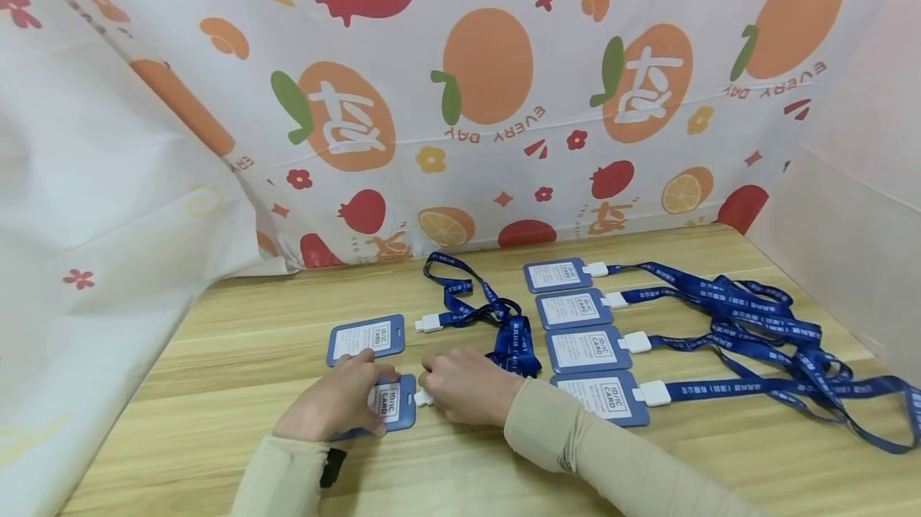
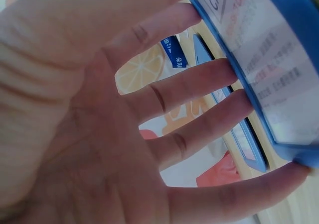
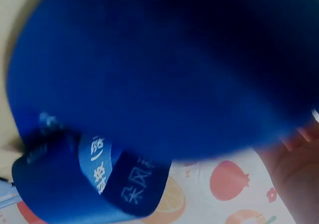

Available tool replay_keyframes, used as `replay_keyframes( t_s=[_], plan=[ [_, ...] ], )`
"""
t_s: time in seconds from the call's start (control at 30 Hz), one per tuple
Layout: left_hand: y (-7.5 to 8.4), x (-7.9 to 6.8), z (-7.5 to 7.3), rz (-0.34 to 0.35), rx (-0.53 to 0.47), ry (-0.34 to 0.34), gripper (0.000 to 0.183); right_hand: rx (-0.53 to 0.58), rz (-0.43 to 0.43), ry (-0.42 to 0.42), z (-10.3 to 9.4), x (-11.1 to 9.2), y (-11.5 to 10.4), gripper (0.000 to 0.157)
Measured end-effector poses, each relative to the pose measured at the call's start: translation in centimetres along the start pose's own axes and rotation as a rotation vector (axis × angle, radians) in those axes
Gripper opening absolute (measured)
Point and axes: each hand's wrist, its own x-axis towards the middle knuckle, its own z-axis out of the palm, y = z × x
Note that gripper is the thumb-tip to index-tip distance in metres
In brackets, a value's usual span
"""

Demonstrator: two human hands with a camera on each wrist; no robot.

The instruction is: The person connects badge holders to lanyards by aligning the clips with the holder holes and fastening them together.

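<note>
My left hand (image 1: 338,397) grips a blue ID card holder (image 1: 404,405) by its edges, thumb on the near side and fingers on the far side. In the left wrist view, the fingertips touch the rim of this card holder (image 2: 271,74). Just right of its slot, my right hand (image 1: 464,385) pinches a white plastic clip (image 1: 423,398) of a blue lanyard. Clip and slot lie close together; my fingers cover part of the clip. Blue printed strap (image 3: 149,94) fills much of the right wrist view, hiding most of that hand.
Behind the held one lies another card holder (image 1: 367,339), apart from a lanyard clip (image 1: 429,323) whose strap (image 1: 460,293) curls behind my right hand. At right, several card holders (image 1: 573,309) with lanyards (image 1: 763,325) attached form a column. A fruit-print sheet (image 1: 489,173) hangs behind the table.
</note>
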Motion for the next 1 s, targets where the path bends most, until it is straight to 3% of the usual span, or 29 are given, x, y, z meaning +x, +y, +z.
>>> replay_keyframes(
  t_s=[0.17, 0.47, 1.0],
  plan=[
    [0.18, -0.01, -0.09, 0.002, 0.007, 0.004, 0.062, 0.012, 0.019, 0.005, 0.12, -0.03, -0.17, 0.016],
    [0.13, -0.11, -0.28, -0.049, 0.015, -0.062, 0.065, 0.017, 0.025, 0.012, 0.06, 0.1, -0.65, 0.017],
    [-0.26, 0.01, -0.3, -0.029, 0.004, -0.083, 0.066, 0.082, 0.031, 0.038, 0.26, -0.08, -0.51, 0.02]
  ],
)
